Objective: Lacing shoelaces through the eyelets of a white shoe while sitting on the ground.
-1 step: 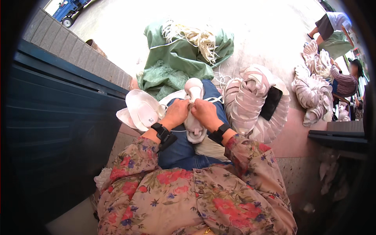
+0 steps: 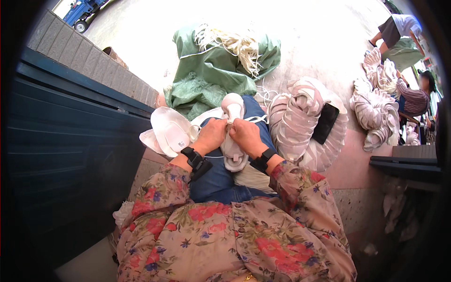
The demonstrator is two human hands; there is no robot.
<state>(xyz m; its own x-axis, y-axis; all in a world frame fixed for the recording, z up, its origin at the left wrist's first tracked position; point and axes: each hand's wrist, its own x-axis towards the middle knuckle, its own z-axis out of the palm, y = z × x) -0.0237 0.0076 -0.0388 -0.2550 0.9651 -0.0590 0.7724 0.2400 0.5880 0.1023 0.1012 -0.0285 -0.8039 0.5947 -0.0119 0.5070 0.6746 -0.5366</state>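
Shoe: We see one pale shoe [image 2: 233,105] lying long ways over our lap, on the blue jeans [image 2: 211,182], with its round end away from us and its other end close to our tummy.
Left hand: Our left hand [image 2: 212,134] is curled tight and holds the shoe at its middle, from the left side.
Right hand: Our right hand [image 2: 246,136] is curled tight too and holds the shoe at the same spot, right next to the left one. We cannot tell which little bit the fingertips pinch.
Lace: A white lace [image 2: 256,119] sticks out past the right hand and lies over the jeans.
Wrists and shirt: We wear a black band [image 2: 196,160] on the left wrist, another on the right, and a flowery shirt [image 2: 202,249].
White shoes: Some open white shoes [image 2: 170,126] sit to the left of our knees.
Sack: A green sack [image 2: 211,70] is in front of our knees, with a messy bunch of cords [image 2: 245,52] on top.
Pile: A big pile of pale shoe parts [image 2: 291,123] is on our right, and a black phone [image 2: 325,123] rests on it.
Far right: We see a second pile [image 2: 376,110], one person [image 2: 412,98] sitting, and another person [image 2: 391,33] bending over.
Far left: A blue cart [image 2: 84,10] stands past a dark blue panel [image 2: 70,141].
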